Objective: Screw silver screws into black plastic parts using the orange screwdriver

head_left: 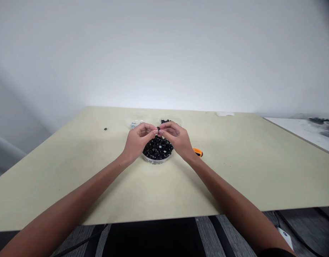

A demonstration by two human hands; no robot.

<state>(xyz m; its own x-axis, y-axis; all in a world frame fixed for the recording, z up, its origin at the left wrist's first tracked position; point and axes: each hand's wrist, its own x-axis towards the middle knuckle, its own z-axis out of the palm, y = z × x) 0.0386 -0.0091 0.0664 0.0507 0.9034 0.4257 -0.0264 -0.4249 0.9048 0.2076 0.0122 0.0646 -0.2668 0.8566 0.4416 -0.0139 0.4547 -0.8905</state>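
My left hand (139, 140) and my right hand (179, 139) meet fingertip to fingertip above a clear round tub (157, 161). Between their pinched thumbs and forefingers is a small black part (158, 129); its exact kind is too small to make out. Both hands are closed on it. Below them, the tub is filled with black knob-like pieces (157, 148), a few showing bright metal spots. Beside my right wrist lies an orange-and-black tool handle (198, 152), partly hidden by the wrist.
Behind my hands stand a clear container of small silvery pieces (133, 125) and another with black pieces (165, 121). One dark piece (105, 129) lies on the table (73, 171) at left. A white item (225, 114) rests near the wall; a white surface (300, 130) adjoins at right.
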